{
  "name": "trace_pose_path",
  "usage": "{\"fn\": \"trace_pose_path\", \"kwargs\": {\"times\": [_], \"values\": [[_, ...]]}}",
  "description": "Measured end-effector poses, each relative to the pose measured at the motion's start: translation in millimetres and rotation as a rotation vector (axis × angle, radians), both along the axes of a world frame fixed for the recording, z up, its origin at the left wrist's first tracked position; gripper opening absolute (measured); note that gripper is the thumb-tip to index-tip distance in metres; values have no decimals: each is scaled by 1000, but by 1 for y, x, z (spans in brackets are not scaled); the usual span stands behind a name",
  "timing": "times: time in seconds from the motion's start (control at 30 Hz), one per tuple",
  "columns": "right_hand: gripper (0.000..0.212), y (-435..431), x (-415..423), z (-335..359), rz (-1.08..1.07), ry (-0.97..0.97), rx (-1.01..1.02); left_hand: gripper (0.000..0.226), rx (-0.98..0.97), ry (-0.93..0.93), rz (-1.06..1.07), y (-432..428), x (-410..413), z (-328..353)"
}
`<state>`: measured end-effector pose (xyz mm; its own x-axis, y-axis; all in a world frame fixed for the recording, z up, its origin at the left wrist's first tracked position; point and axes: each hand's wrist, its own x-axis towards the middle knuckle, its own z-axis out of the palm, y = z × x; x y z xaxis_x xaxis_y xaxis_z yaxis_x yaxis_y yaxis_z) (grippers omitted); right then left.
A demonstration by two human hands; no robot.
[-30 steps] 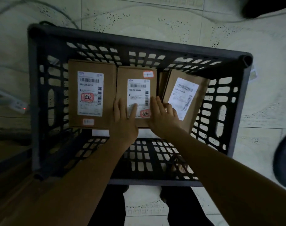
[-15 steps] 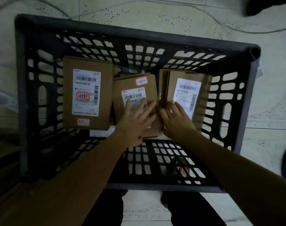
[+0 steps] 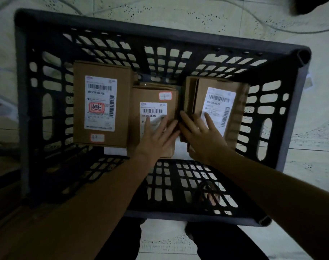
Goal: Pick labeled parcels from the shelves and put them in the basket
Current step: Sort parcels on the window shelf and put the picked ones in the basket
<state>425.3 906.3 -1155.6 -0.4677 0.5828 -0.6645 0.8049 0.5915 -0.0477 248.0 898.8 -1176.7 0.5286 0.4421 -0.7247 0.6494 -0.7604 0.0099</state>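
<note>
A dark slotted plastic basket (image 3: 178, 37) stands on the floor below me with three brown cardboard parcels inside, each with a white barcode label. The left parcel (image 3: 101, 104) lies flat. My left hand (image 3: 156, 134) lies with spread fingers flat on the lower half of the middle parcel (image 3: 154, 102), which sits lower than its neighbours. Against the basket's right wall leans the right parcel (image 3: 221, 102); my right hand (image 3: 201, 136) has its fingers spread on that parcel's lower left edge. Neither hand grips anything.
Pale tiled floor (image 3: 178, 14) surrounds the basket, with thin cables (image 3: 272, 27) trailing across the far side. My dark trouser legs (image 3: 221, 241) stand just behind the basket's near rim. A dim brown surface (image 3: 4, 184) lies at the left.
The middle parcel has dropped from level with its neighbours to lower in the basket. My left hand stays on it; my right hand has shifted from it onto the right parcel, which now stands straighter.
</note>
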Motion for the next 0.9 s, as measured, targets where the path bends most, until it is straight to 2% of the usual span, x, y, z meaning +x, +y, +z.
{"fn": "trace_pose_path", "kwargs": {"times": [0.07, 0.2, 0.37, 0.47, 0.6, 0.73, 0.9], "values": [[99, -21, 9, -2, -56, -47, 59, 111, 11, 12, 39, -7, 4, -4], [96, -27, 25, -12, -135, -59, 82, 93, 95, -73, 30, 25, -2, -9], [88, -18, 19, -9, -45, 25, 4, 112, 146, -13, -123, 28, -4, 1], [91, -10, 4, 21, -45, 7, -5, 114, 125, -12, 5, 3, -8, 38], [89, -15, -6, 116, -81, 4, -48, 91, 30, -24, 341, -20, -24, 135], [77, -33, 0, 261, -6, 159, -85, 75, 12, -197, 662, -31, -29, 277], [64, -48, 1, 439, 105, 365, -49, 60, 260, -463, 902, -38, -36, 469]]}}
